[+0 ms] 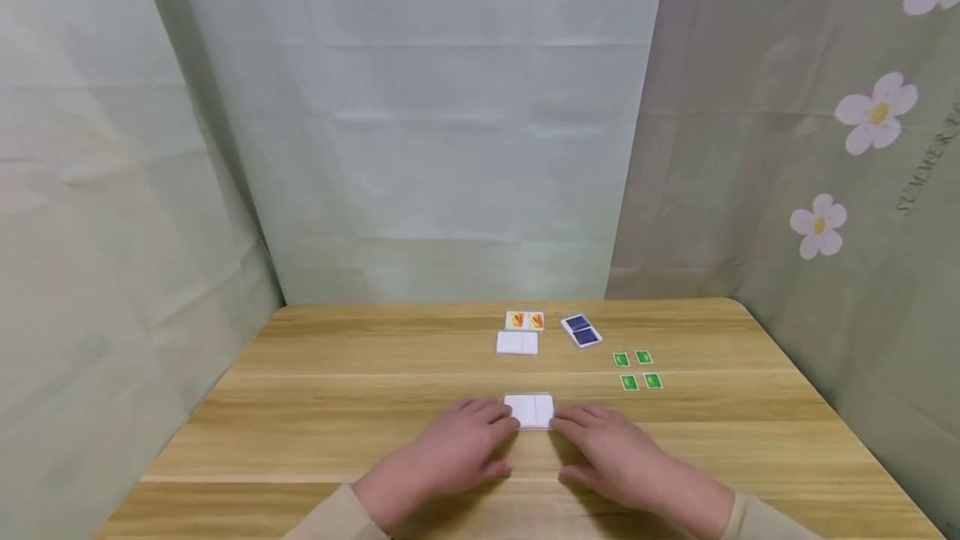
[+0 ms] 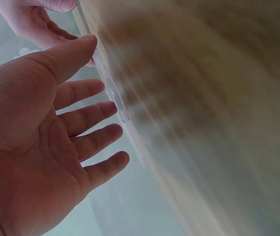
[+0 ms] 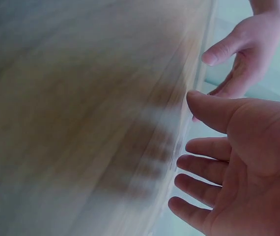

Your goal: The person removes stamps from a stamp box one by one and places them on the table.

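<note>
A flat clear-edged case with two white panels (image 1: pixel 529 411) lies on the wooden table between both hands. My left hand (image 1: pixel 463 443) rests at its left side, fingertips right at the edge. From the other side, my right hand (image 1: pixel 611 455) mirrors it, with its fingertips by the right edge. Spread, nearly straight fingers (image 2: pixel 93 118) show in the left wrist view, with the palm turned to the camera. The right wrist view likewise shows loosely extended fingers (image 3: pixel 199 167). Neither hand grips anything.
Farther back lie another white case (image 1: pixel 517 343), a case with two orange pictures (image 1: pixel 524 321) and a tilted case with two dark blue panels (image 1: pixel 581 330). Several small green cards (image 1: pixel 629 382) lie to the right. Pale curtains (image 1: pixel 450 148) surround the table (image 1: pixel 337 390).
</note>
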### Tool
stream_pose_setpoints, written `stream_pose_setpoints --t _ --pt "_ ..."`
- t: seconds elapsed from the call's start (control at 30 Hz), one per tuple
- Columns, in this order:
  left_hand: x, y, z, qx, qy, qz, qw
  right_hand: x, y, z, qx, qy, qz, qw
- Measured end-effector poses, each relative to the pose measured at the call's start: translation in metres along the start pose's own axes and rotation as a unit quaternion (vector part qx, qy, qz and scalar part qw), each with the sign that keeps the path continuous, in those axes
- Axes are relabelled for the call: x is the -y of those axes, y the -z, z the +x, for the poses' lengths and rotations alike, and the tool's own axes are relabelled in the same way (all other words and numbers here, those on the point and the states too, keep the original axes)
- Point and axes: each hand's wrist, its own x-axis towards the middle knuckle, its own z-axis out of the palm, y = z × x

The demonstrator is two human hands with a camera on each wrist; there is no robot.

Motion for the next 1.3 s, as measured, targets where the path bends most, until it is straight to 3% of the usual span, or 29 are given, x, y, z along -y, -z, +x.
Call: stream_pose_setpoints --t 0.27,0.6,0.97,1.3 --pt "0.006 -0.001 -0.006 -0.012 0.003 0.003 0.9999 0.005 -0.004 0.010 0.017 0.007 -0.002 1.000" --pt "0.022 -0.001 -0.018 -0.012 0.035 -0.011 0.9993 0.014 -0.008 0.044 0.045 0.006 -0.007 0.999" --pt "0.054 -0.001 -0.027 0.003 0.088 -0.061 0.9942 0.026 -0.014 0.090 0.058 0.030 -0.025 0.998" --pt "0.086 -0.005 -0.019 0.005 0.128 -0.087 0.9880 0.028 -0.019 0.131 0.044 0.034 -0.048 0.997"
